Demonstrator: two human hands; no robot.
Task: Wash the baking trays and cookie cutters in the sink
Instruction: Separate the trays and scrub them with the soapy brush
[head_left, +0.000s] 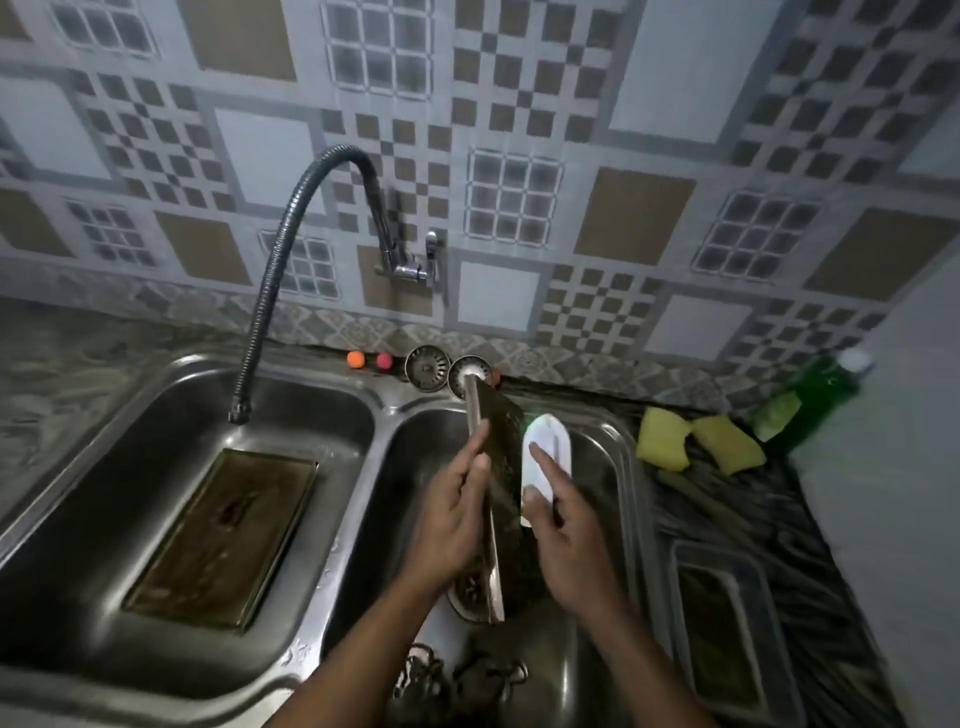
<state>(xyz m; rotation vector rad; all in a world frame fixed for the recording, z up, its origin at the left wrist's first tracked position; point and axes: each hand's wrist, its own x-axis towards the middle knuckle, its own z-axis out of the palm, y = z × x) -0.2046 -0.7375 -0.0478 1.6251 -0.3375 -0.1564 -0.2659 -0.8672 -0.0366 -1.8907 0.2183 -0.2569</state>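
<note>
At frame centre, over the right basin of the steel sink (605, 470), the left hand (457, 514) grips a dark rectangular metal baking tray (503, 441) on edge. The right hand (566, 540) holds a white oval scrubber (548, 447) against it. Bracing the tray firmly and scrubbing into the corners would serve best.

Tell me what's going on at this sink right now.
A person stands a baking tray on edge in the right basin. The left hand grips it while the right hand holds a white scrubber against its face. A second tray lies flat in the left basin; what look like cookie cutters wait nearer the camera.
</note>
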